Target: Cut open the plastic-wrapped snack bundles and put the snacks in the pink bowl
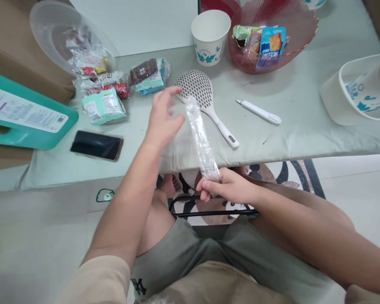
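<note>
My right hand [217,184] pinches the lower end of a long, crinkled clear plastic wrapper [200,137], in front of the table edge. The wrapper slants up and to the left, its far end close to my left hand. My left hand [164,115] is raised over the table, thumb and index finger apart, with nothing visible between them. Beyond the wrapper lies a slotted strainer ladle [195,86], its pale handle pointing toward the table's front edge. A white utility knife [259,111] rests to the right of the ladle.
Several packaged snacks [104,106] spill from a tipped clear tub [55,31]. A phone [96,145] lies near a teal jug [28,112]. At the back stand a paper cup [210,38] and a pink bowl [291,55] holding snacks. A white bin [334,99] is at right.
</note>
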A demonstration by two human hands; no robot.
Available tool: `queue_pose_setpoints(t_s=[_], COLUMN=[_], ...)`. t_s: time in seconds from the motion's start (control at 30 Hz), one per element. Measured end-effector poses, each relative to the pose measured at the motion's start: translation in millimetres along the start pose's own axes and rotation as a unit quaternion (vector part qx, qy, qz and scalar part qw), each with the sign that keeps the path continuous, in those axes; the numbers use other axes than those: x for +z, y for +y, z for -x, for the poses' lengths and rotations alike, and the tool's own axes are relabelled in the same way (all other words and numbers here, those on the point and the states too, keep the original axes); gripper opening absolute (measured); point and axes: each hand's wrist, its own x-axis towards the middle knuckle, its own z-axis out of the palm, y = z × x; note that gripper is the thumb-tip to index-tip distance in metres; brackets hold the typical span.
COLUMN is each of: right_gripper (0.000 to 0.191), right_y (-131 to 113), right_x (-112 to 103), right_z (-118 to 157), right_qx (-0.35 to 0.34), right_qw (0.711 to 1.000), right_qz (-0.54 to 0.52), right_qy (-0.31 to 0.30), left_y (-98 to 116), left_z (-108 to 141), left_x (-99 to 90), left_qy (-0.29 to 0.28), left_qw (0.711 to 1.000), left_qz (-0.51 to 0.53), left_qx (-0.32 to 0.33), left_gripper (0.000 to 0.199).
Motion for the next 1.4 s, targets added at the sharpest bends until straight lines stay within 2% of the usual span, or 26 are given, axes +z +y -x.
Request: queue_pose_setpoints(t_s=[0.03, 0.07, 0.13, 0.17, 0.2, 0.27, 0.37, 0.47, 0.57, 0.67, 0.77, 0.87, 0.9, 0.97, 1.03, 1.1, 1.2, 1.3, 1.4], right_gripper=[0.051, 0.052, 0.051, 0.050, 0.048, 0.046, 0.047, 0.044, 0.039, 0.039, 0.053, 0.077, 0.081, 0.080, 0.072, 0.064, 0.067, 0.077, 0.082], right_y=[-3, -6, -12, -14, -16, -19, -22, -27, -36, -46, -53, -51, -50, -46, -41, -35, -25, -15, -8], right_x=[-1, -3, -6, -8, -10, -14, -19, -23, -27, -36, -50, -64, -67, -71, -72, -70, -62, -51, -40], right_z=[1, 1, 3, 4, 6, 11, 21, 33, 43, 49, 50, 45, 42, 36, 28, 21, 13, 11, 12], right_qx=[-0.008, -0.016, -0.035, -0.046, -0.058, -0.082, -0.115, -0.134, -0.163, -0.207, -0.229, -0.204, -0.195, -0.183, -0.176, -0.185, -0.223, -0.251, -0.264], right_qw=[1.000, 1.000, 0.998, 0.998, 0.997, 0.994, 0.988, 0.987, 0.982, 0.969, 0.961, 0.957, 0.953, 0.936, 0.904, 0.871, 0.849, 0.860, 0.887], right_qz=[-0.012, -0.024, -0.043, -0.049, -0.055, -0.072, -0.094, -0.084, -0.095, -0.138, -0.126, -0.062, -0.026, 0.078, 0.214, 0.335, 0.432, 0.429, 0.370], right_qy=[0.002, 0.003, -0.003, -0.009, -0.016, -0.029, -0.036, -0.026, -0.015, 0.007, 0.094, 0.194, 0.229, 0.291, 0.326, 0.308, 0.209, 0.121, 0.083], left_y=[2, 5, 13, 16, 18, 19, 15, 10, 9, 13, 23, 39, 45, 55, 64, 68, 68, 63, 54], left_z=[5, 11, 24, 29, 34, 38, 34, 27, 26, 31, 38, 45, 48, 53, 58, 61, 60, 52, 44], left_x=[2.2, 4.7, 10.6, 13.8, 16.9, 21.8, 23.4, 18.9, 14.9, 15.6, 19.0, 22.8, 23.9, 25.8, 27.0, 27.2, 25.1, 21.9, 21.0], left_qy=[-0.009, -0.050, -0.193, -0.256, -0.294, -0.328, -0.307, -0.272, -0.263, -0.296, -0.340, -0.378, -0.393, -0.431, -0.465, -0.461, -0.395, -0.328, -0.308], left_qw=[0.998, 0.993, 0.964, 0.945, 0.931, 0.915, 0.920, 0.936, 0.944, 0.945, 0.939, 0.921, 0.911, 0.884, 0.854, 0.838, 0.844, 0.863, 0.876], left_qz=[-0.031, -0.052, -0.085, -0.107, -0.132, -0.175, -0.204, -0.191, -0.167, -0.129, -0.051, 0.051, 0.083, 0.147, 0.208, 0.271, 0.347, 0.360, 0.309], left_qx=[0.047, 0.093, 0.159, 0.173, 0.173, 0.156, 0.131, 0.119, 0.108, 0.059, -0.020, -0.079, -0.089, -0.100, -0.108, -0.112, -0.109, -0.136, -0.204], left_gripper=[0.054, 0.055, 0.062, 0.066, 0.069, 0.066, 0.045, 0.026, 0.025, 0.030, 0.035, 0.064, 0.067, 0.055, 0.035, 0.027, 0.036, 0.049, 0.063])
